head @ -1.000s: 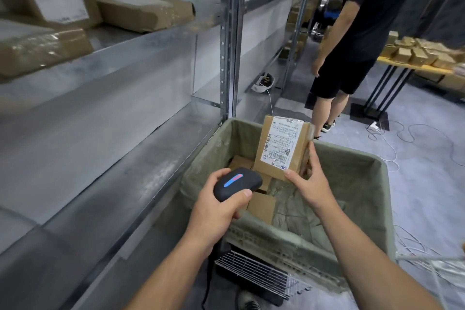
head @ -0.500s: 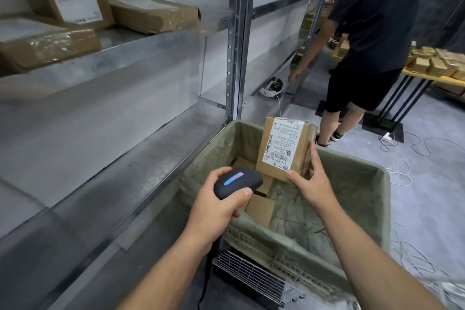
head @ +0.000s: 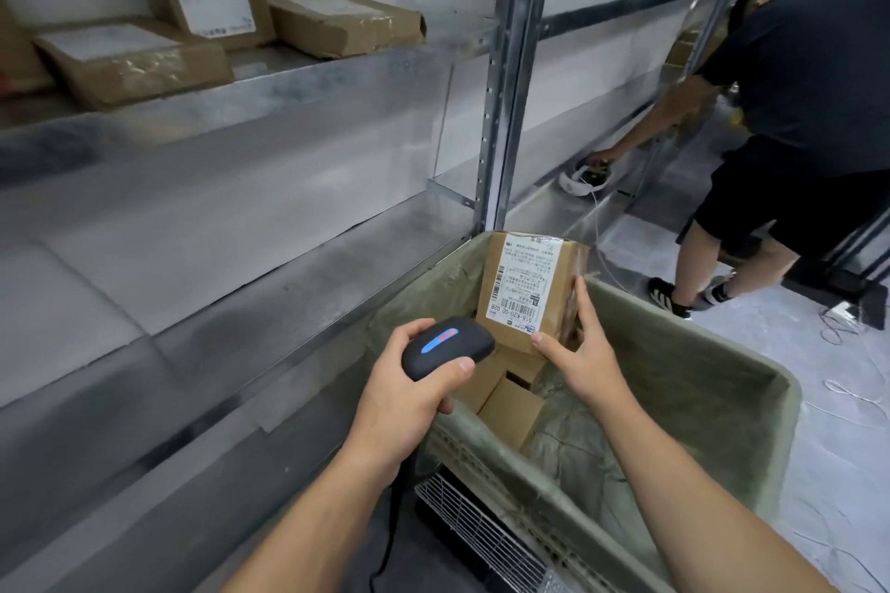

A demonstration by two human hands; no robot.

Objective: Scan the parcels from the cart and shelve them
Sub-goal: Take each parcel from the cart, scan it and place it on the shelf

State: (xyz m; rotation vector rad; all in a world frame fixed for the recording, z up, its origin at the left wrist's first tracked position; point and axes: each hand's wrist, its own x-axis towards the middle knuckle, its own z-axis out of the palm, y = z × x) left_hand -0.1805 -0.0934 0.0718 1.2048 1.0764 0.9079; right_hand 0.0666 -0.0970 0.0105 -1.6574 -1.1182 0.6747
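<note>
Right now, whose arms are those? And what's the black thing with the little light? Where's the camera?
There is no robot here. The arms belong to a person who wears one camera on their head, so you see what they see as they look down at their own hands. The left hand grips a black scanner, a tool that reads the striped barcode on a label. The right hand holds a brown parcel upright, with its white label turned toward the scanner. Below them is a cart lined with green cloth, with more small boxes inside. To the left is a metal shelf, and a few shelved parcels lie on it. Another person bends down further back.
</note>
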